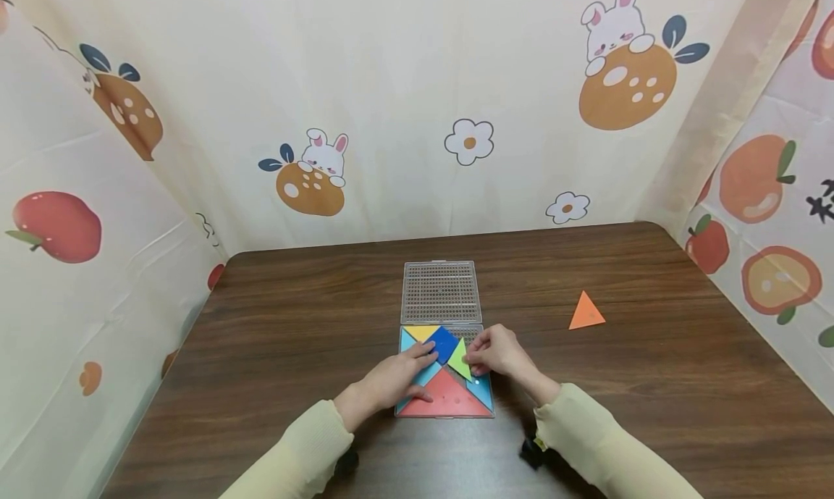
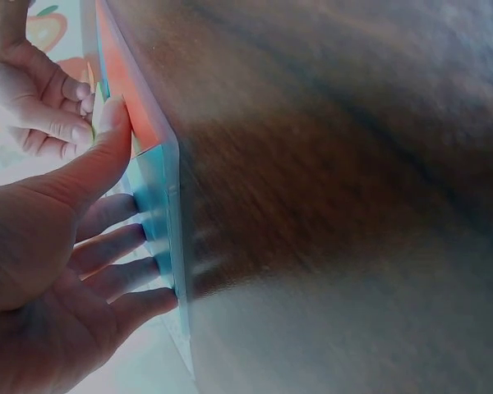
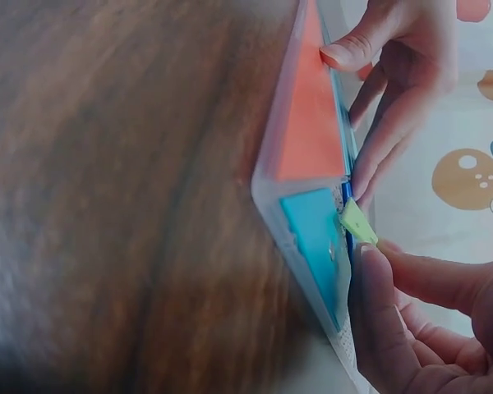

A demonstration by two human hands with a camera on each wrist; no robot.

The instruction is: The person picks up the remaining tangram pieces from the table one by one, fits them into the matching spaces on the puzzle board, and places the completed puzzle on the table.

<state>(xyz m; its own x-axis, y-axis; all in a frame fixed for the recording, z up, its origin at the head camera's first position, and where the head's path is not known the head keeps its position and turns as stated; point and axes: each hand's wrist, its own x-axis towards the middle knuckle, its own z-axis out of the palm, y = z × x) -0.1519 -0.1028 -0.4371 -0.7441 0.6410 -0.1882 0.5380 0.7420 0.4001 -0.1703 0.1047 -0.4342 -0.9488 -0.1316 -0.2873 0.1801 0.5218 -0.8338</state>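
Observation:
My right hand (image 1: 500, 353) pinches a lime-green triangle (image 1: 460, 359) between thumb and index finger, tilted over the right side of an open clear tangram case (image 1: 490, 416). My left hand (image 1: 391, 383) lies with extended fingers across the pieces on the case's left side. Inside the case are a red triangle (image 1: 446, 397) along the near edge, a dark blue square (image 1: 443, 344), a yellow triangle (image 1: 420, 332) and light blue pieces. One light blue piece (image 3: 316, 246) sits at the right below the pinched triangle. Part of the left side is hidden under my left hand.
The case's gridded lid (image 1: 441, 292) lies folded back on the far side. An orange triangle (image 1: 586, 311) rests apart on the brown wooden table (image 1: 306, 303) to the right. A printed curtain (image 1: 404, 122) encloses the back and sides.

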